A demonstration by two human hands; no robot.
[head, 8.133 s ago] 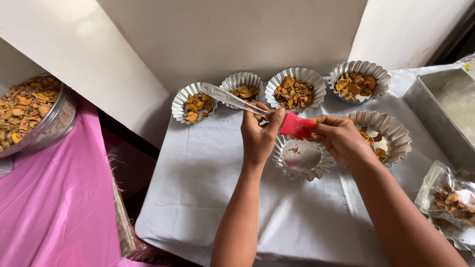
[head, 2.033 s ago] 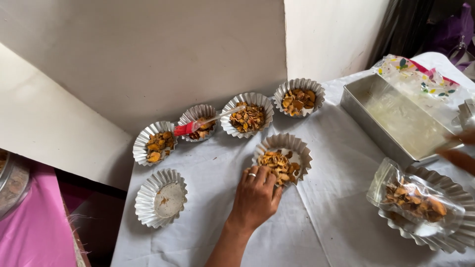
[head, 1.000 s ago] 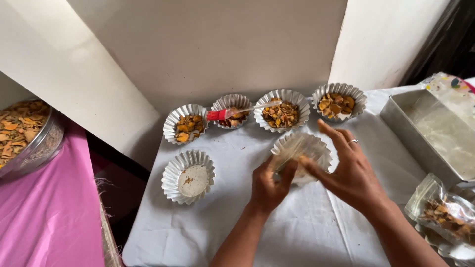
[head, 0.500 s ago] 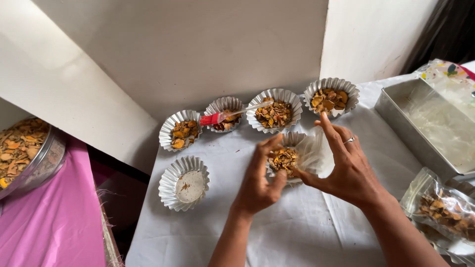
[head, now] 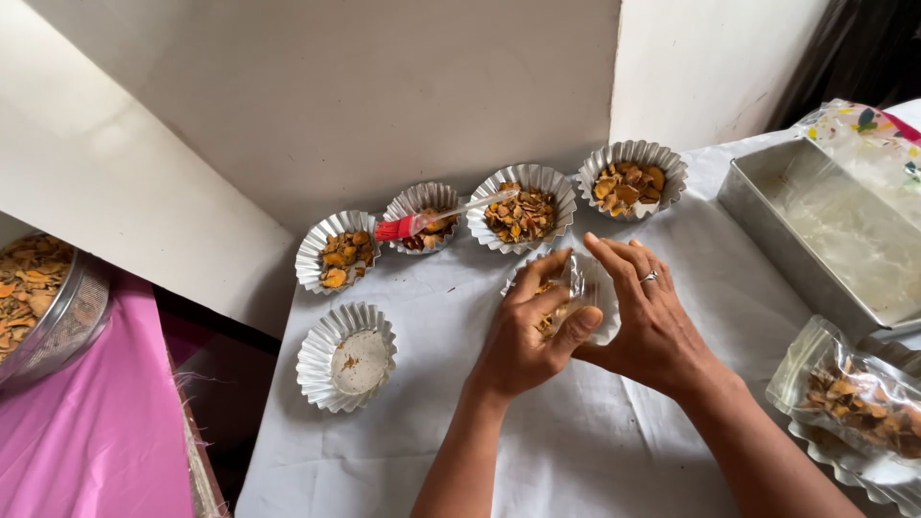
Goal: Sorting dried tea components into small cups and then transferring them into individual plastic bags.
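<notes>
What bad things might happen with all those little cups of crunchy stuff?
Both hands, left hand and right hand, cup a thin clear bag of chips; pieces might spill onto the white cloth. The red brush lies across a filled foil cup and could get knocked off. The nearly empty foil cup sits near the table's left edge and might fall.
</notes>
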